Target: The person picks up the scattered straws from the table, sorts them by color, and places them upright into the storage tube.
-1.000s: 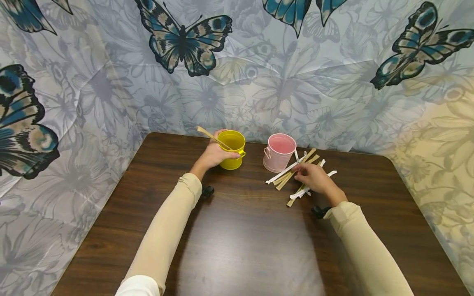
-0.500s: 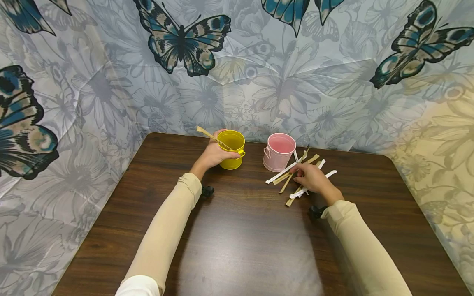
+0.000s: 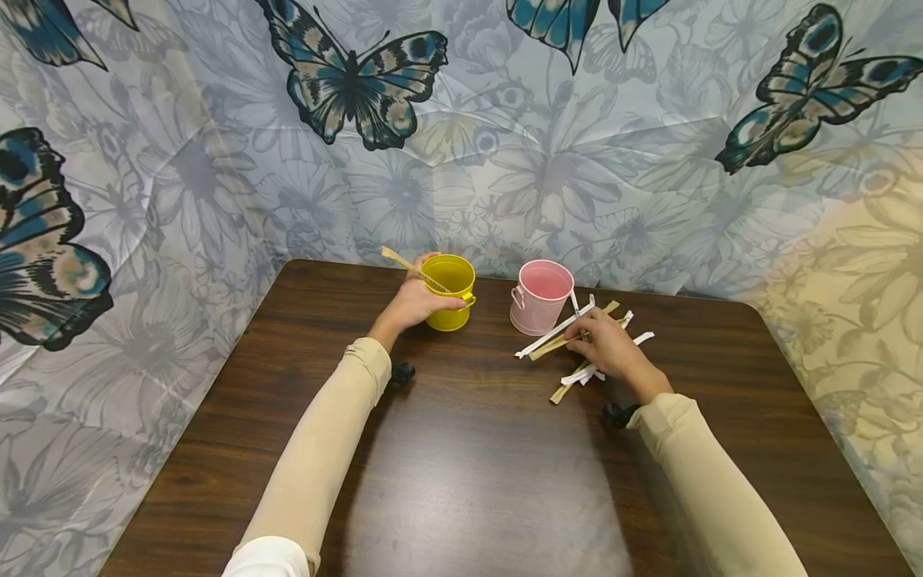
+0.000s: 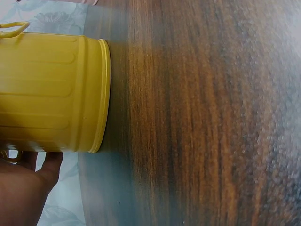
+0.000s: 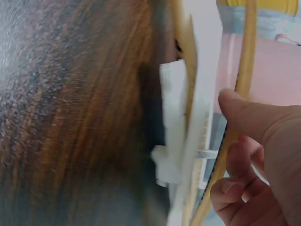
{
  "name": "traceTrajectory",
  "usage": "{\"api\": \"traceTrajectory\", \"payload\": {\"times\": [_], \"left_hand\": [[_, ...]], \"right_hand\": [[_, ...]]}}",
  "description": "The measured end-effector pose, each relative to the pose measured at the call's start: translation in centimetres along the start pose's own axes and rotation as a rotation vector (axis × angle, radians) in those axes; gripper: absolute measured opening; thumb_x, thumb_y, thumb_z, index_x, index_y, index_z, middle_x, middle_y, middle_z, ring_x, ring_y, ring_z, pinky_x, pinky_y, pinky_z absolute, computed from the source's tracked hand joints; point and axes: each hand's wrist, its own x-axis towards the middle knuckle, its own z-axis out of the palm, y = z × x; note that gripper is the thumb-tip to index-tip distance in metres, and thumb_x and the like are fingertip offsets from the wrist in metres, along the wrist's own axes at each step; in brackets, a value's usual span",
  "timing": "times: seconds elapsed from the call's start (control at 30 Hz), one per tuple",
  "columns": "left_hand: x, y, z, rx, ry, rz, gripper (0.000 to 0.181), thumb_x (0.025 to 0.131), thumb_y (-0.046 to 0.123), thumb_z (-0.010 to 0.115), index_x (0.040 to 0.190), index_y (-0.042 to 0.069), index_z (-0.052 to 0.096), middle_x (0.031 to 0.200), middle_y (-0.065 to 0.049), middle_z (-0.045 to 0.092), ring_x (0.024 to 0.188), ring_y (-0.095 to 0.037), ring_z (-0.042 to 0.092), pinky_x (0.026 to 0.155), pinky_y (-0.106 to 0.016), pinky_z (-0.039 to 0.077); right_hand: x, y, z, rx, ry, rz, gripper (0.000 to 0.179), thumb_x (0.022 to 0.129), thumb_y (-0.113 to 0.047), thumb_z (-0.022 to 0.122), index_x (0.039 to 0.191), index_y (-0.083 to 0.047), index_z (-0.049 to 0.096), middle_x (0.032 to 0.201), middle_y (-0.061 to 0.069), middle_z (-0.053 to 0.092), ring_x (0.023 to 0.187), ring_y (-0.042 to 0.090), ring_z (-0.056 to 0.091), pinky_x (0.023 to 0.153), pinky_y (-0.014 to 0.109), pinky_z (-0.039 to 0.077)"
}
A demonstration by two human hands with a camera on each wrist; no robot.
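Note:
My left hand [image 3: 414, 304] grips a yellow bucket [image 3: 450, 319] at the back of the table, thumb near its side handle. One brown paper-wrapped straw [image 3: 397, 256] leans out over the bucket's left rim. The left wrist view shows the yellow bucket [image 4: 42, 89] upright, fingers [image 4: 49, 167] against its far side. My right hand [image 3: 606, 344] is over a loose pile of wrapped straws, white [image 3: 550, 336] and brown [image 3: 546, 348]. In the right wrist view it pinches a brown paper-wrapped straw [image 5: 245, 56] between thumb and fingers; white straws [image 5: 204, 70] lie beyond.
A pink bucket [image 3: 537, 314] stands between the yellow bucket and the straws, close to the pile. Behind the dark wooden table [image 3: 476, 457] hangs a butterfly-print cloth [image 3: 404, 192]. A black wrist device [image 3: 618, 414] sits under each wrist.
Near my right fingers, a brown straw swung out of the pile and no longer lies across it. The right hand shifted slightly. My left hand and the yellow bucket stayed put.

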Motion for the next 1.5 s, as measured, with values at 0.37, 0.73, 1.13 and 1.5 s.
{"api": "traceTrajectory", "payload": {"times": [0.37,0.73,1.13,1.5], "left_hand": [[0.0,0.0,-0.2,0.001,-0.004,-0.003,0.108,0.072,0.017,0.093,0.156,0.010,0.025,0.152,-0.012,0.042,0.133,-0.029,0.051,0.117,-0.044,0.041],[0.3,0.1,-0.5,-0.014,0.005,0.006,0.108,0.071,0.017,0.094,0.155,0.013,0.026,0.149,-0.012,0.045,0.132,-0.029,0.051,0.116,-0.044,0.042],[0.2,-0.3,-0.2,-0.040,-0.017,0.005,0.105,0.074,0.017,0.092,0.155,0.012,0.026,0.149,-0.012,0.046,0.131,-0.029,0.051,0.117,-0.044,0.040],[-0.1,0.0,-0.2,-0.023,-0.021,0.022,0.103,0.074,0.017,0.092,0.153,0.012,0.026,0.143,-0.012,0.050,0.129,-0.028,0.053,0.117,-0.043,0.041]], "right_hand": [[1.3,-3.5,-2.0,0.149,0.046,-0.058,0.014,0.085,0.000,0.079,0.095,-0.007,0.073,0.091,0.009,0.070,0.069,0.014,0.054,0.063,0.022,0.045],[4.5,-10.7,-5.8,0.229,0.107,-0.110,0.012,0.089,-0.013,0.079,0.098,-0.014,0.072,0.076,0.004,0.064,0.066,0.012,0.056,0.058,0.020,0.045],[9.9,-16.8,-6.9,0.313,0.123,-0.164,0.012,0.093,-0.018,0.075,0.101,-0.011,0.071,0.083,0.006,0.070,0.067,0.016,0.057,0.057,0.020,0.043],[13.8,-19.8,-5.9,0.409,0.175,-0.155,0.014,0.094,-0.018,0.074,0.104,-0.011,0.069,0.095,0.004,0.069,0.072,0.016,0.055,0.058,0.022,0.040]]}}
